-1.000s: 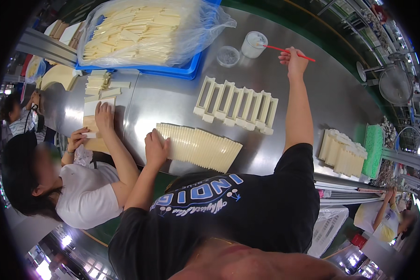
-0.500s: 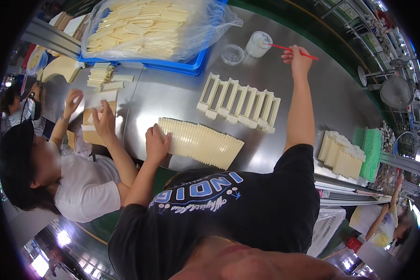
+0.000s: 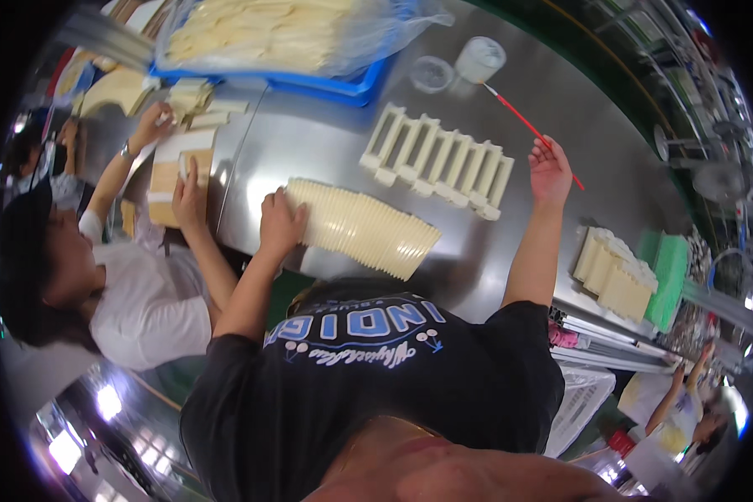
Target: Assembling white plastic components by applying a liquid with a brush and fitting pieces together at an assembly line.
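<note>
A thin red paintbrush [image 3: 523, 121] is held in the fingers of my right hand [image 3: 550, 171]. Its pale tip points at the white jar [image 3: 481, 60], just off the jar's near side. My left hand [image 3: 281, 224] grips the left end of a row of narrow cream strips [image 3: 364, 227], with its thumb over the strips. The strips lie side by side in a slightly curved band. Beyond them sits a cream slatted frame [image 3: 439, 161] with long open slots. A round clear lid [image 3: 431, 74] lies left of the jar.
A blue tray [image 3: 343, 90] lined with clear plastic holds many cream strips at the far left. On the right, stacked cream pieces [image 3: 612, 272] stand beside a green block [image 3: 668, 280]. A co-worker [image 3: 155, 309] handles pieces over a board [image 3: 167, 188] at my left.
My right hand has drawn back toward me, and the brush tip has come out of the jar. The brush now slants toward the jar. My left hand stays on the strips.
</note>
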{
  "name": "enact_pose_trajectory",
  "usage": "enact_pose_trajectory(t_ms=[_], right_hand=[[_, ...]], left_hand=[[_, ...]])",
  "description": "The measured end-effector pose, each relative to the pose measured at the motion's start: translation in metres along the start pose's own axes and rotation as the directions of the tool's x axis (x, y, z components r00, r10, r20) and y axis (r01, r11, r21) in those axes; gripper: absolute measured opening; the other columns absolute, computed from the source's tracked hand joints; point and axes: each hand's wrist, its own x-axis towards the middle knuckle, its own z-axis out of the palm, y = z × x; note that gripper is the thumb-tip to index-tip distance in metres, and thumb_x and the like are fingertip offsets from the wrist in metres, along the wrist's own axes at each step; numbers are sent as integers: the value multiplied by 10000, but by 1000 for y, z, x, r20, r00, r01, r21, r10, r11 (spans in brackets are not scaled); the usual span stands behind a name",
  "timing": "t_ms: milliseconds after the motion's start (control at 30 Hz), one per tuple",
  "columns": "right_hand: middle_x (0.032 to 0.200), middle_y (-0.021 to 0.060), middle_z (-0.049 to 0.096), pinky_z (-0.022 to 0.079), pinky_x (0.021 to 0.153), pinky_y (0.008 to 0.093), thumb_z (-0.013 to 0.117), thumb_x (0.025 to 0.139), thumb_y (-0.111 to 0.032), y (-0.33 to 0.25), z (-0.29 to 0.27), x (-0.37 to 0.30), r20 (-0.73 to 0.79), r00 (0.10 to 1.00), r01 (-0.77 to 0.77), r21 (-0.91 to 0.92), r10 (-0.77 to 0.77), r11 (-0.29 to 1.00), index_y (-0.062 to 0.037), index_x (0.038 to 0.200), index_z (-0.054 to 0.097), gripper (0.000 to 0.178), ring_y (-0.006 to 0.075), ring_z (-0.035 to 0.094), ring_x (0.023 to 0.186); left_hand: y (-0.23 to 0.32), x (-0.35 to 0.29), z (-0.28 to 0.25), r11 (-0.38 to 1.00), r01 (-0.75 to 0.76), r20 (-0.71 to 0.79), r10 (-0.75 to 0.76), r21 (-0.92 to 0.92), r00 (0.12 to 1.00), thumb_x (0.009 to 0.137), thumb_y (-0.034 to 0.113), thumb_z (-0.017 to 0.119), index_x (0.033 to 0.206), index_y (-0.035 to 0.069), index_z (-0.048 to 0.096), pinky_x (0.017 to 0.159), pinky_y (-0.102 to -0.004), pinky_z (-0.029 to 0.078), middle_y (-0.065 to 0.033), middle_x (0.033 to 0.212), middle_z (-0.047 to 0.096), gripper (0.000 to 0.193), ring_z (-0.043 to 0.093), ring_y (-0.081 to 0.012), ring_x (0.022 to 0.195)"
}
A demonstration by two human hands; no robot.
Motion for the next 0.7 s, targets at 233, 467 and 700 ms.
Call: enact_pose_trajectory(t_ms=[233, 467, 700], right_hand=[[793, 98, 582, 449, 576, 248, 468, 822, -94, 80, 68, -57, 263, 918, -273, -126, 297, 954, 20, 939, 538, 178, 142, 540, 637], [766, 114, 582, 454, 550, 249, 463, 838, -106, 136, 142, -63, 202, 890, -336, -316, 409, 887, 15, 890, 539, 152, 148, 548, 606], [741, 126, 578, 475, 546, 263, 462, 841, -109, 165, 163, -53, 246, 874, -310, -380, 418, 871, 30, 862, 531, 157, 163, 562, 605]], left_hand=[[9, 6, -8, 997, 66, 44, -64, -49, 997, 741, 260, 566, 1144, -71, 378, 857, -380, 359, -231, 1054, 431, 555, 418, -356, 990], [6, 0, -3, 995, 68, 26, -66, -68, 997, 738, 265, 573, 1154, -62, 372, 859, -380, 362, -234, 1071, 425, 566, 415, -354, 999], [5, -9, -5, 997, 52, 40, -50, -62, 998, 733, 260, 580, 1142, -53, 380, 839, -383, 370, -232, 1044, 444, 553, 425, -350, 979]])
